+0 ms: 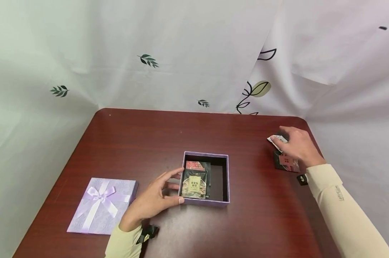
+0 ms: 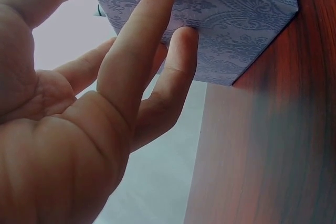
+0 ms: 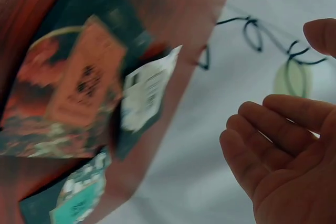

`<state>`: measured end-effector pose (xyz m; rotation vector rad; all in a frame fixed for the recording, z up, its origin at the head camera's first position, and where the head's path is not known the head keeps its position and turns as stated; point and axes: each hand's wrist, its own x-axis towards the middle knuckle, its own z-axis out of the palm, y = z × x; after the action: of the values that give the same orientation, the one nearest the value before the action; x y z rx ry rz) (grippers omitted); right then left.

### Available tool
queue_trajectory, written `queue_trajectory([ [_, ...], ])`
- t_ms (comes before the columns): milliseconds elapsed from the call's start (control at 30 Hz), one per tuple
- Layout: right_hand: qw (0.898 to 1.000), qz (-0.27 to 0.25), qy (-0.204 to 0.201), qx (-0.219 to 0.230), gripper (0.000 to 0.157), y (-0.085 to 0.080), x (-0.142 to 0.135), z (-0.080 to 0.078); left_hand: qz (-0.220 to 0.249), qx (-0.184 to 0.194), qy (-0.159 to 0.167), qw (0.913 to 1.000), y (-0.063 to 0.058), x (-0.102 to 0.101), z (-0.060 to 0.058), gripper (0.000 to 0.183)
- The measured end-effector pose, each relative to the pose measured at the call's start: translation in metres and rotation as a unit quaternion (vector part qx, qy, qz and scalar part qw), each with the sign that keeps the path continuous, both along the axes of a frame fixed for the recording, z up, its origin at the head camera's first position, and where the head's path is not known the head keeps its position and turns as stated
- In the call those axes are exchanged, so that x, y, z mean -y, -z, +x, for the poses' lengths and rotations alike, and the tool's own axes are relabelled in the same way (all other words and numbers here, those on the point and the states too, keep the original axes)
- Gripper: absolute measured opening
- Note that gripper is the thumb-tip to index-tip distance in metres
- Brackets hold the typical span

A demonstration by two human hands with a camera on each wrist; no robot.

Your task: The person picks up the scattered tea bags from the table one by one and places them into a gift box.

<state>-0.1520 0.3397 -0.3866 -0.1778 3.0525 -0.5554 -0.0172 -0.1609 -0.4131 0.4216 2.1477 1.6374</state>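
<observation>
A purple patterned gift box (image 1: 229, 182), without its lid, stands on the table at the centre of the head view. Inside it, on the left side, a dark sachet with a yellow label (image 1: 194, 184) overlaps a red-and-dark sachet (image 1: 196, 165). My left hand (image 1: 152, 199) rests its fingertips against the box's outer left wall, thumb by the front corner. At the table's right side my right hand (image 1: 299, 147) is over a small group of sachets. The right wrist view shows a red-labelled sachet (image 3: 86, 82), a white-backed one (image 3: 147, 95) and a teal-labelled one (image 3: 79, 203), apart from the loosely extended fingers.
The purple lid with a ribbon bow (image 1: 101, 204) lies on the table left of the box, close to my left forearm. A white leaf-printed curtain (image 1: 181, 43) stands behind the reddish-brown table (image 1: 143, 139) and along its sides.
</observation>
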Motion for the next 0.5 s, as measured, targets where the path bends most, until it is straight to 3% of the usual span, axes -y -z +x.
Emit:
queue_trajectory([
  [500, 1.0, 0.007, 0.013, 0.012, 0.091, 0.038, -0.033, -0.015, 0.017, -0.002, 0.007, 0.9998, 0.002, 0.001, 0.0, 0.085],
])
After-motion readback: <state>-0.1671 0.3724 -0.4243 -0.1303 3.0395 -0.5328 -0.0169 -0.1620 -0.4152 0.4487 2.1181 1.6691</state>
